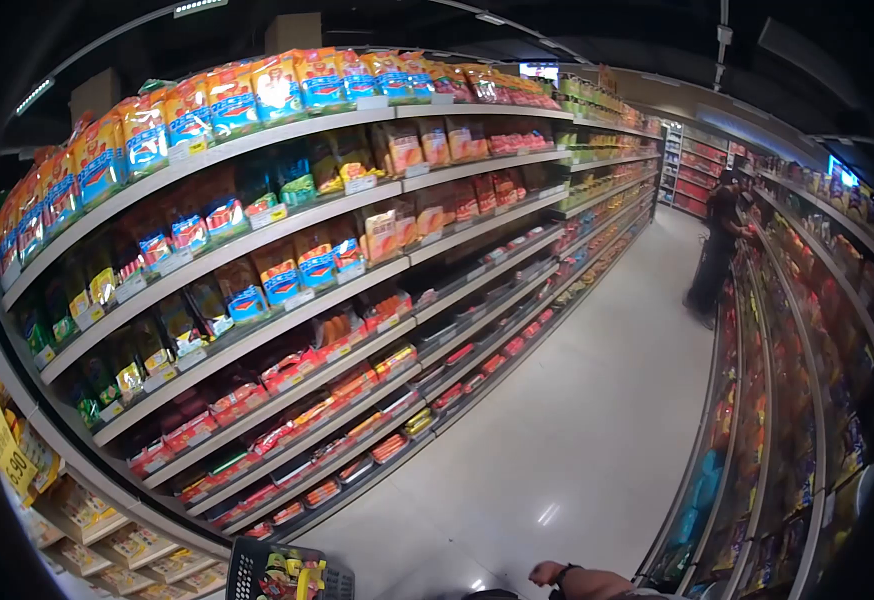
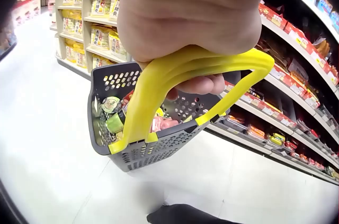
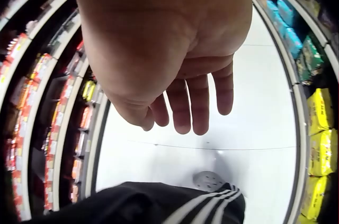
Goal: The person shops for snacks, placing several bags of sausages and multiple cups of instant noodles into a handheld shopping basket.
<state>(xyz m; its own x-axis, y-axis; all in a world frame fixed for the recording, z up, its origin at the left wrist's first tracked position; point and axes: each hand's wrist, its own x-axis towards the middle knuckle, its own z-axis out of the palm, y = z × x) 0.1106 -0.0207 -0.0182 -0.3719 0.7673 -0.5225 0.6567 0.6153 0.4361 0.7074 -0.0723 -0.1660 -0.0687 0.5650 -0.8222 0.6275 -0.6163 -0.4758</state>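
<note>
Basically, the basket (image 2: 164, 144) hangs below the left hand (image 2: 193, 23), which holds it by the yellow handle (image 2: 145, 94). Fingers wrap the bar, tips showing underneath; palm sits on top. Bar runs across the palm, sloping up to the right in the left wrist view. Some goods (image 2: 114, 123) lie inside, labels too small to read

Right hand (image 3: 180, 49): nothing in it, fingers (image 3: 183, 102) loose and pointing down, light between some of them. Basket lies on the far side of the body from it, so left is the nearer of the 2 hands

Edges: in the head view the basket shows low left, near the end of the left shelf (image 1: 317, 208). I can't tell how much gap there is, so my guess is that corner is the snag risk if the basket swings. Right hand hangs over floor between 2 shelf runs; the right rail (image 3: 301, 139) and its yellow packs (image 3: 323, 151) look clear of the fingertips

Room: bare floor (image 1: 577, 350) stretches ahead down the aisle, best line for moving with the load, I'd say. 1 person (image 1: 717, 240) stands further up by the right shelves, well apart, so I'd favour the left half when passing
</note>
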